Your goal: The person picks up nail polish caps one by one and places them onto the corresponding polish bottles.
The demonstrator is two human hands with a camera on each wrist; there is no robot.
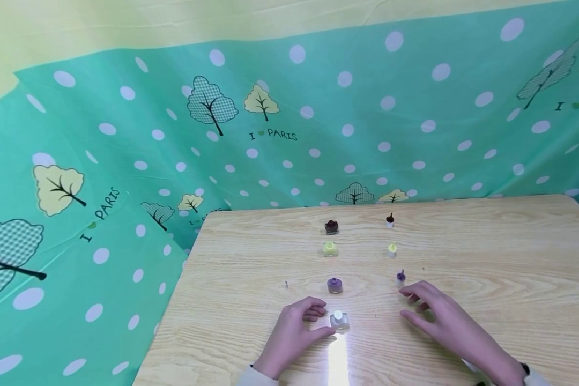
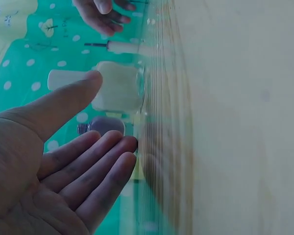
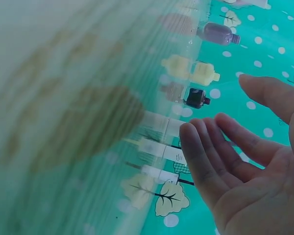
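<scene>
My left hand point(image 1: 299, 332) is beside a nail polish bottle with a white cap point(image 1: 339, 320), thumb and fingers spread apart. In the left wrist view the thumb overlaps this pale bottle point(image 2: 118, 88); whether it touches cannot be told. My right hand point(image 1: 439, 316) hovers with loosely bent fingers, holding nothing, near a purple brush cap point(image 1: 400, 278) that stands brush up. Behind the white-capped bottle stand uncapped polish bottles: purple point(image 1: 335, 286), yellow point(image 1: 330, 250) and dark point(image 1: 331, 228). The purple bottle point(image 3: 216, 33) shows its bare neck in the right wrist view.
A yellow brush cap point(image 1: 392, 251) and a dark brush cap point(image 1: 390, 221) stand brush up, right of the bottles. A tiny object point(image 1: 286, 284) lies left of the purple bottle. The wooden table point(image 1: 487, 257) ends at a green patterned cloth point(image 1: 318, 123).
</scene>
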